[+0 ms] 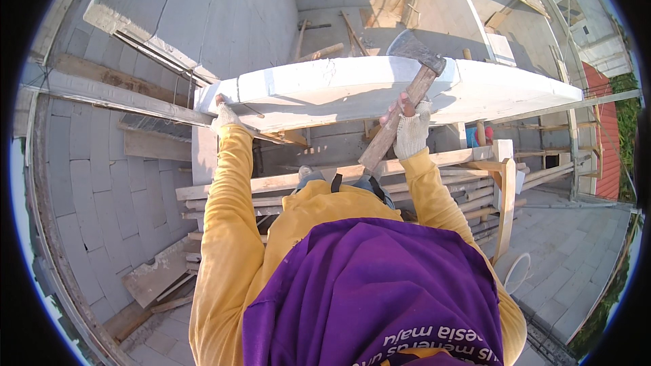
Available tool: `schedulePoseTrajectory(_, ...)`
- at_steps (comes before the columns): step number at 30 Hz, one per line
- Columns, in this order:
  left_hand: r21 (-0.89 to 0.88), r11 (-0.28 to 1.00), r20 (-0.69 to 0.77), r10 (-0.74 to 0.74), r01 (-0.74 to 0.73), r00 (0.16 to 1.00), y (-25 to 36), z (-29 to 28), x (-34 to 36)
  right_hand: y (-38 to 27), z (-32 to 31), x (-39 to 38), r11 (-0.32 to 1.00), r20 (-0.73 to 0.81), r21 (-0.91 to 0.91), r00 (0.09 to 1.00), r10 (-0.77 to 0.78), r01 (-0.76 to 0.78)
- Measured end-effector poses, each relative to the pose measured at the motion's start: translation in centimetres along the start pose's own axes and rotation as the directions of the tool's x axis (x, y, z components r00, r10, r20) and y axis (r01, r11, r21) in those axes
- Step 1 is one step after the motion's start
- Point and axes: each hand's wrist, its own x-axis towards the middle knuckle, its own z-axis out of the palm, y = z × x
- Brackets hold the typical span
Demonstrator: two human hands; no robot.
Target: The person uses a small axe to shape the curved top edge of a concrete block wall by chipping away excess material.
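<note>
A hatchet (415, 91) with a dark, worn steel head and a rough wooden handle slants across the top of a pale block wall (325, 81). My right hand (412, 129), in a knitted glove with bare fingertips, is wrapped round its handle, the head up and away from me. At the wall's left end, my left hand (227, 118) is against the near face, gloved the same way. Its fingers look curled, with one bare fingertip near the top edge; what they grip is hidden. A thin dark line, perhaps a nail or a shadow, shows beside it.
Wooden rails and bamboo poles (475, 202) of a scaffold run below me, with an upright timber (505, 210) at right. Block walls (102, 196) stand left and beyond. Loose boards (159, 271) lie lower left; a white bucket (518, 272) is at lower right.
</note>
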Motion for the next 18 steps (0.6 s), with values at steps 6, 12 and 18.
schedulePoseTrajectory(6,0.000,1.000,0.002,0.018,-0.018,1.000,-0.8,0.1,1.2,-0.3,-0.8,1.0,0.924,0.224,-0.303,0.925,0.308,-0.234)
schedulePoseTrajectory(12,0.034,0.999,-0.037,0.038,-0.037,0.999,-1.8,0.1,2.6,-1.4,-1.0,1.6,0.995,0.003,0.021,0.996,0.093,-0.093)
schedulePoseTrajectory(18,-0.001,1.000,-0.033,0.026,-0.026,0.999,-1.4,0.1,2.1,-1.5,0.1,0.4,0.915,0.252,-0.340,0.917,0.309,-0.215)
